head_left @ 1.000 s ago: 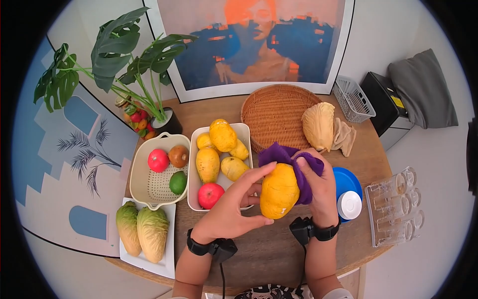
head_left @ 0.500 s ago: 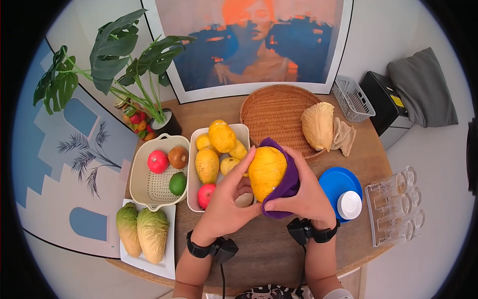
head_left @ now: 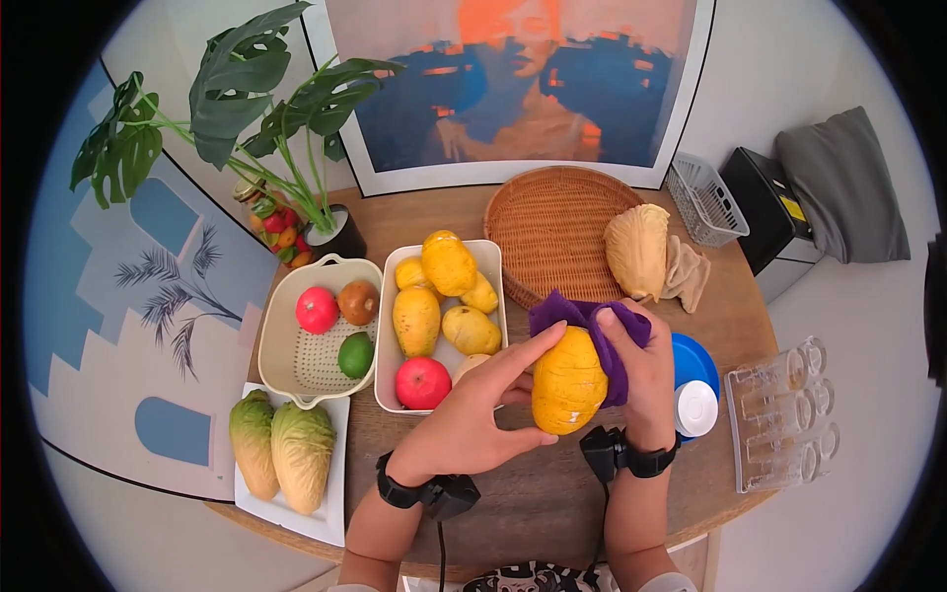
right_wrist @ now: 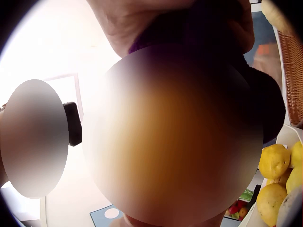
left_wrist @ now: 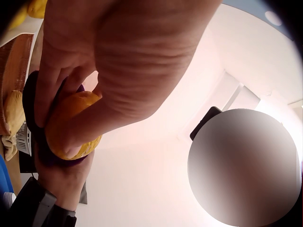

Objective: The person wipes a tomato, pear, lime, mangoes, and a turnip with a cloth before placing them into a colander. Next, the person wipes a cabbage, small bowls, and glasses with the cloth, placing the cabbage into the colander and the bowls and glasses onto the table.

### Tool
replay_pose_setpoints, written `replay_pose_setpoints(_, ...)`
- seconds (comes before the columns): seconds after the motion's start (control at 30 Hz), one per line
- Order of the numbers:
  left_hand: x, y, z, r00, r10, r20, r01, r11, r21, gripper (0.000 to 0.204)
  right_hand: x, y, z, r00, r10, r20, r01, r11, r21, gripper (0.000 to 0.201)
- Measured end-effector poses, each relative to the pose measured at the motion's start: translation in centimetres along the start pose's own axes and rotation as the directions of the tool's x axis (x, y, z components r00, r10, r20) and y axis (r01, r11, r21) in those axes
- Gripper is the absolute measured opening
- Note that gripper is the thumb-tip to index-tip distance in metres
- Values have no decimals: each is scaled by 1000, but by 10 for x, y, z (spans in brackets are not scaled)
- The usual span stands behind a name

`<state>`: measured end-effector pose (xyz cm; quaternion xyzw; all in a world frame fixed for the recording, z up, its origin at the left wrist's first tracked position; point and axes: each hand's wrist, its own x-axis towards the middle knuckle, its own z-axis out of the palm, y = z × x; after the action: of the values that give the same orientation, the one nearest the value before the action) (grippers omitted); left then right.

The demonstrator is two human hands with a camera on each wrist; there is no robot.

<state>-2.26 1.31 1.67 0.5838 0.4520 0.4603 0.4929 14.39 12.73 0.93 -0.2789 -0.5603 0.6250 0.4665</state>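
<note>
Over the front middle of the table, a yellow mango (head_left: 570, 383) is held up between both hands. My left hand (head_left: 473, 419) grips its left side, with the index finger along the top and the thumb at its lower end. A purple cloth (head_left: 614, 360) is bunched in my right hand (head_left: 646, 380) and pressed to the mango's right side. Pale marks show on the mango skin. In the left wrist view, the left thumb lies across the mango (left_wrist: 71, 123), the cloth behind it. A blurred disc covers most of the right wrist view.
Left of the hands, a white bin (head_left: 388, 380) holds several mangoes and a red fruit. Beside it are a cream colander (head_left: 271, 340) and a plate (head_left: 337, 483) with two cabbages. A wicker tray (head_left: 552, 232) stands behind; a blue plate (head_left: 695, 360) and glass rack (head_left: 735, 434) are right.
The hands first brought the mango left and turned it, the right thumb coming low in front. Now it is back to the right, tilted, with the right thumb up on the cloth.
</note>
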Motion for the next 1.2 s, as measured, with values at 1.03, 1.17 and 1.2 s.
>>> replay_pose_setpoints(1.03, 5, -14, -1, 954, 196, -226, -228, 966, -122, 95, -2, 13, 18, 999, -33, 43, 35, 998, -60, 28)
replay_pose_setpoints(1.17, 5, -19, -6, 969, 121, -214, -178, 947, -268, 86, -1, 11, 16, 997, -65, -28, 60, 987, -150, 23)
replay_pose_setpoints(1.2, 5, -20, -6, 967, 136, -214, -194, 941, -277, 83, -1, 10, 17, 995, -79, -53, 71, 987, -145, 23)
